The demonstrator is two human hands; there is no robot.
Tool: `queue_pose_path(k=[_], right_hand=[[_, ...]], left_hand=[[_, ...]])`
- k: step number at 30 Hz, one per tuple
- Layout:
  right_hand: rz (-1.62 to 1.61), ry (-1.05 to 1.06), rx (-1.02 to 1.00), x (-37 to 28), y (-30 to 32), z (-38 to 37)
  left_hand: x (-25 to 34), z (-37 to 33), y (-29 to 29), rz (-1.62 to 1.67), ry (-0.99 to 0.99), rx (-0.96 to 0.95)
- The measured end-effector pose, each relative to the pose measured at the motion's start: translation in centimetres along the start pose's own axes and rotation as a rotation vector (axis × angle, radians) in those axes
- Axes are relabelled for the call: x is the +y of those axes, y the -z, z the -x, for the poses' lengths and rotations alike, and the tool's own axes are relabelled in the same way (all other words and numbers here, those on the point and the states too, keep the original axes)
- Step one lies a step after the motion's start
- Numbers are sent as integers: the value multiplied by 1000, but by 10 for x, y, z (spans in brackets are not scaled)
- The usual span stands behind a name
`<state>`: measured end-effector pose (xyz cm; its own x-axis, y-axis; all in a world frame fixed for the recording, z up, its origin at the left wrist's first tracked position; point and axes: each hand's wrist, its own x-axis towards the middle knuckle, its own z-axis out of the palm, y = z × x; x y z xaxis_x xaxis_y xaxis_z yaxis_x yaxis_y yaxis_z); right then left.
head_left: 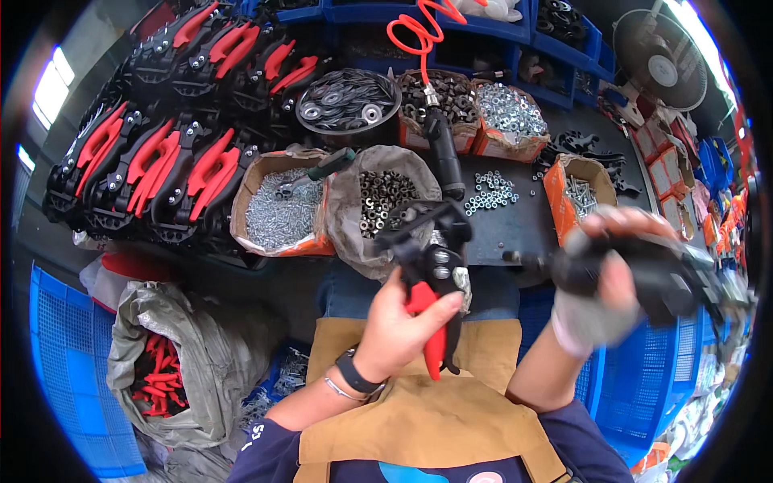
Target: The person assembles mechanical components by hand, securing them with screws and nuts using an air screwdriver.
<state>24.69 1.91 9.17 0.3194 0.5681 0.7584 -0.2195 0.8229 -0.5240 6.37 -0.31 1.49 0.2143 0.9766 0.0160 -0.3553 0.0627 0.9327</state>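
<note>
In front of my chest, my left hand (394, 326) is closed round the lower part of a black-and-red hand tool (441, 266). Its red handle points down and its black head is up. My right hand (600, 318), in a pale glove, grips a black power driver (664, 278), smeared by motion. The driver's tip points left toward the hand tool, with a gap between them. Just beyond the hand tool's head stands a grey bag of dark nuts (386, 193). A black air screwdriver (443, 149) hangs from a red coiled hose (412, 36) above the bench.
Rows of black-and-red tools (149, 165) fill the left. Along the bench stand a box of screws (282, 211), a bowl of washers (342, 101), a box of silver nuts (509, 113) and a box of bolts (581, 197). Loose nuts (491, 193) lie beside them. A sack of red handles (161, 374) sits lower left.
</note>
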Motion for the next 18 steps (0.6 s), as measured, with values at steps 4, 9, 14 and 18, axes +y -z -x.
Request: queue_pose_path(k=[4, 9, 14, 18], right_hand=[[323, -112, -9, 65, 20, 6], [272, -211, -8, 118, 19, 7], [320, -351, 44, 134, 16, 3], [1062, -575, -86, 130, 25, -31]], left_hand=[[12, 1, 29, 390, 189, 11], [24, 5, 33, 463, 136, 11], [10, 7, 37, 488, 92, 5], [22, 3, 32, 445, 149, 34]])
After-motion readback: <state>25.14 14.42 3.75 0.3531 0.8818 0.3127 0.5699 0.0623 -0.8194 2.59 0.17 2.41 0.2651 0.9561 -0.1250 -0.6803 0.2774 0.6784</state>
